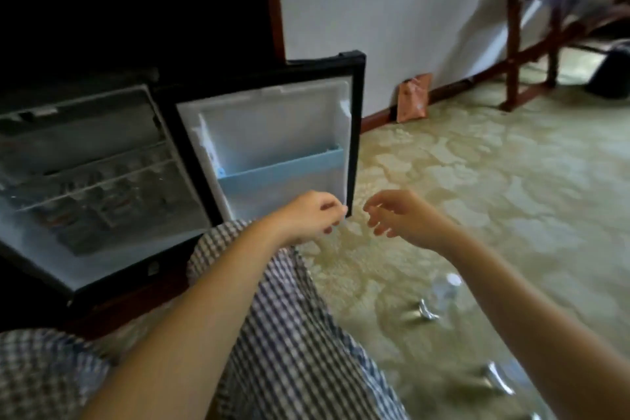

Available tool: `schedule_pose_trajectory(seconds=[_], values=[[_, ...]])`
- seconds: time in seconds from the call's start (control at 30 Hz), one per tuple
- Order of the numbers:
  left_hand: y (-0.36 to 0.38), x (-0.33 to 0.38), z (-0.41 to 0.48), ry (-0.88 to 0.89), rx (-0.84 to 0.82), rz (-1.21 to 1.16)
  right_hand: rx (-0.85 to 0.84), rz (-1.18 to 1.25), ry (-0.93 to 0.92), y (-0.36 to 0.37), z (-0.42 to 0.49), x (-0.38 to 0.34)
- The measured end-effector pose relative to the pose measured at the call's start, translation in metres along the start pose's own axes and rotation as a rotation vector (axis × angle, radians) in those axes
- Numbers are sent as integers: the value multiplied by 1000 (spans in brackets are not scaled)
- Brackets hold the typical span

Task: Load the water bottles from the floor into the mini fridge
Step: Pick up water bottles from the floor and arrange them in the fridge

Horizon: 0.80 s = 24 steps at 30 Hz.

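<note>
The mini fridge [102, 269] stands open at the left, its door [356, 133] swung out to the right with a pale blue door shelf [279, 170]. Blurred shapes lie on the inner wire shelves [92, 187]; I cannot tell what they are. A clear water bottle [443, 290] with a white cap stands on the carpet under my right forearm. My left hand [310, 215] hovers just below the door shelf with its fingers curled in and nothing visible in them. My right hand [399, 211] hangs beside it, fingers apart and empty.
Crinkled clear plastic wrap [426, 312] lies on the patterned carpet near the bottle, with more plastic [499, 380] at the lower right. My checked trouser leg [289, 334] fills the foreground. A wooden chair [545, 27] stands at the far right, and an orange packet [412, 97] leans on the wall.
</note>
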<state>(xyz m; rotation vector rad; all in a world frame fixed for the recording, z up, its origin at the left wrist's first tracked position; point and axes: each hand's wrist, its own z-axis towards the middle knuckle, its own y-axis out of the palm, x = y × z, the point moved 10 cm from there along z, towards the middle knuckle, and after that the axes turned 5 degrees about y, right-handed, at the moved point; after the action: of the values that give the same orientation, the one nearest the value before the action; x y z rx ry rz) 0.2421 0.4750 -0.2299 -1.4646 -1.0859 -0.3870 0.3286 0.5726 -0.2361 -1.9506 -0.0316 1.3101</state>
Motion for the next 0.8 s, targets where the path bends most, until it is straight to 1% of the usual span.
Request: schedule_pose_trajectory(seconds=[0.13, 0.3, 0.43, 0.5, 0.57, 0.73, 0.8], values=[[84, 4, 19, 11, -135, -40, 6, -52, 148, -11, -35, 83], [187, -18, 28, -29, -252, -121, 103, -105, 383, -23, -82, 194], [240, -20, 28, -81, -257, -160, 130, -167, 559, -17, -118, 272], [259, -26, 23, -107, -261, -149, 132, -244, 622, -10, -133, 299], [293, -32, 18, -121, -329, -97, 120, -299, 717, -2, -158, 333], [346, -38, 10, -151, -449, 2, 246, -490, 876, -4, -214, 383], [364, -39, 9, -151, -490, 28, 228, -520, 964, -3, -236, 401]])
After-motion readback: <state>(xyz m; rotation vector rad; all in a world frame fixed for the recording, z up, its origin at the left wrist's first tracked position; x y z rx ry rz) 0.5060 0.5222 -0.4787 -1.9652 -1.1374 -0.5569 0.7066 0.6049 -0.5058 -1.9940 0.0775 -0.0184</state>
